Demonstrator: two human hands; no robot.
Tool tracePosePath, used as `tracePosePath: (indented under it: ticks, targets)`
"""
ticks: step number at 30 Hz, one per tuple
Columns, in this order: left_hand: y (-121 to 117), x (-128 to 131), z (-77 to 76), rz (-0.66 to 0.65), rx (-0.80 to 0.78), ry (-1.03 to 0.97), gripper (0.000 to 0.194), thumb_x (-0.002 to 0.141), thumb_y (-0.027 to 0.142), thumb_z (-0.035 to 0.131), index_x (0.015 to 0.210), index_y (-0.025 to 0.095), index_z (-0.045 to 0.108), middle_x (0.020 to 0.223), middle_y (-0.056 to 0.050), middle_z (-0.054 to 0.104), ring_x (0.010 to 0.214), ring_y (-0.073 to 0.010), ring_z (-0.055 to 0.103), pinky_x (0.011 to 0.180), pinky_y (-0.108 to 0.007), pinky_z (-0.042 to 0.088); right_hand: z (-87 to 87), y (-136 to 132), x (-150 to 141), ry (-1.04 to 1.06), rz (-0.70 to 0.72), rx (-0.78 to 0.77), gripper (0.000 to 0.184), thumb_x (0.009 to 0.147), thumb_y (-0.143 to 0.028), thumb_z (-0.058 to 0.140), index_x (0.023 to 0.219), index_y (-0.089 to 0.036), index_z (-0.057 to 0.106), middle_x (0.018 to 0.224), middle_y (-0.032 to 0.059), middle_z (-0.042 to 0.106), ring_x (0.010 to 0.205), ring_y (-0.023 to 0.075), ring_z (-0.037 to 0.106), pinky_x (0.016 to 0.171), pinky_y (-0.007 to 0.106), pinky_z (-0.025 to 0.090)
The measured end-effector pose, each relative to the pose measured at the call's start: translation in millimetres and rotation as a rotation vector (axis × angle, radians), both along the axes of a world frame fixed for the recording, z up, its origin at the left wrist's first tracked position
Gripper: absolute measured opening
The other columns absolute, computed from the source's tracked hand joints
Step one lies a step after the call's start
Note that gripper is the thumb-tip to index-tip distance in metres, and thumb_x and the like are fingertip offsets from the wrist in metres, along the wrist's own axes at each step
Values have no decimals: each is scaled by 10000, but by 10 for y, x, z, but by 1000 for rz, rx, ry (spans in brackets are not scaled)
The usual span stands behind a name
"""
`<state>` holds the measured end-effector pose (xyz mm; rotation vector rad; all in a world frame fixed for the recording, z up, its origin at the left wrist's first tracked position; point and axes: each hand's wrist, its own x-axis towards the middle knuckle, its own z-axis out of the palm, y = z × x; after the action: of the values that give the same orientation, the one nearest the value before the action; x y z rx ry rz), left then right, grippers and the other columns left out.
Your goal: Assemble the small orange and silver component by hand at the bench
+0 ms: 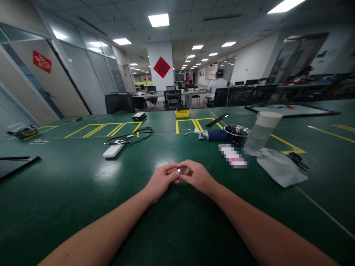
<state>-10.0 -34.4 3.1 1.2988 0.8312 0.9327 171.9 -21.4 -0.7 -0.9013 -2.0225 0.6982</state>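
Note:
My left hand (pixel 164 180) and my right hand (pixel 196 176) meet at the middle, above the green tabletop (pixel 177 229). Both are closed, their fingertips pinched round a small shiny metal piece (pixel 179 170) with a hint of orange below it. Fingers cover most of this piece, so its kind is too small to make out. Farther off to the left lies a white power bank (pixel 113 149), with a black cable (pixel 144 130) looped beside it.
On the right stand a metal bowl (pixel 237 138) with dark contents, a translucent cup (pixel 260 133) and a pale grey pouch (pixel 281 168). A dark blue pouch (pixel 217 135) lies left of the bowl. A yellow box (pixel 182 113) is at the far edge. A person (pixel 217 87) sits beyond.

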Motion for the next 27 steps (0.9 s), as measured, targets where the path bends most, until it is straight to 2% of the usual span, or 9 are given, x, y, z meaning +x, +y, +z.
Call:
tracePosePath:
  ticks: [3, 6, 11, 14, 16, 18, 21, 23, 27]
  targets:
    - [-25, 35, 19, 19, -120, -89, 341, 809, 243, 651, 1136, 148, 628, 1064, -97, 663, 809, -117, 635, 723, -208, 515, 1, 2, 2, 32, 4, -54, 380, 762, -198, 681, 1129, -191, 584, 917, 16, 622, 636, 102, 588, 624, 232, 478]
    - [-9, 25, 24, 66, -232, -217, 245, 797, 204, 663, 1028, 125, 641, 1001, -96, 665, 787, -114, 645, 725, -208, 531, -2, -3, 0, 97, 5, -117, 438, 792, -270, 671, 1197, -185, 529, 915, 18, 627, 625, 104, 599, 598, 228, 480]
    - [63, -19, 18, 96, -365, -401, 100, 818, 171, 607, 908, 128, 597, 898, -72, 640, 796, -131, 654, 730, -233, 536, -14, -5, 7, 184, 16, -194, 363, 873, -339, 569, 1192, -175, 515, 918, 26, 611, 626, 106, 621, 582, 225, 483]
    - [97, -21, 8, 121, -342, -371, 89, 835, 191, 549, 907, 143, 572, 884, -61, 626, 741, -107, 623, 639, -200, 495, -38, 11, 20, 211, 18, -216, 336, 890, -349, 537, 1173, -169, 522, 899, 22, 596, 622, 104, 620, 592, 227, 486]
    - [109, -20, -1, 150, -226, -236, 91, 826, 188, 508, 897, 157, 558, 811, -30, 600, 644, -91, 562, 578, -202, 445, -57, 27, 28, 219, 12, -227, 331, 892, -357, 532, 1162, -164, 529, 885, 21, 592, 616, 105, 617, 597, 231, 486]
    - [113, -23, -14, 161, -12, 17, 111, 793, 153, 479, 877, 172, 550, 739, -1, 555, 609, -103, 502, 576, -227, 409, -73, 43, 35, 225, 6, -240, 332, 891, -366, 531, 1152, -160, 534, 879, 25, 595, 617, 109, 617, 603, 238, 487]
    - [102, -19, -41, 125, 399, 503, 164, 737, 77, 454, 811, 182, 557, 756, -14, 535, 733, -152, 497, 694, -284, 409, -81, 62, 45, 229, 0, -257, 331, 886, -369, 531, 1136, -152, 544, 874, 34, 609, 621, 117, 616, 606, 246, 488]
    - [80, 1, -66, 93, 613, 755, 179, 732, 50, 448, 770, 180, 566, 821, -44, 545, 834, -183, 496, 781, -323, 397, -77, 67, 50, 225, 0, -266, 322, 884, -366, 529, 1117, -146, 555, 860, 39, 622, 623, 121, 615, 605, 249, 487]
    - [19, 67, -102, 62, 798, 981, 178, 822, 101, 448, 871, 190, 593, 929, -75, 539, 919, -213, 482, 837, -354, 377, -60, 65, 55, 213, -7, -275, 297, 884, -365, 521, 1064, -136, 582, 822, 38, 634, 621, 125, 610, 609, 255, 488]
